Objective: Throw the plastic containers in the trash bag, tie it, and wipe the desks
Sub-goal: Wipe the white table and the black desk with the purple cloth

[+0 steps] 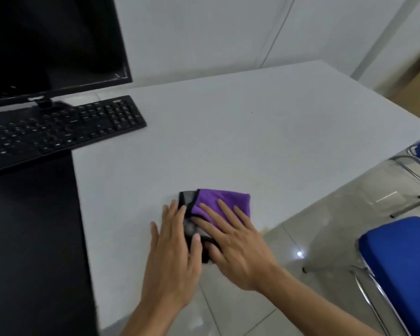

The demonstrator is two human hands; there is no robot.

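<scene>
Our left hand (174, 255) and right hand (233, 243) lie flat, fingers straight, pressing the cloth (226, 200), a soft folded purple-and-grey square with black trim, near the edge of the smooth white desk (228, 141).

A pale wall (204, 32) rises ahead of me. On my right, a blue chair (398, 263) stands on a glossy tiled floor (313, 226) that mirrors light.

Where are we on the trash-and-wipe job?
Done: cannot confirm; no plastic containers or trash bag are in view. In hand: wiping. The left hand and right hand press flat on the folded purple and grey cloth with black trim, near the front edge of the white desk. Left: probably most of that surface, up toward the black keyboard.
</scene>
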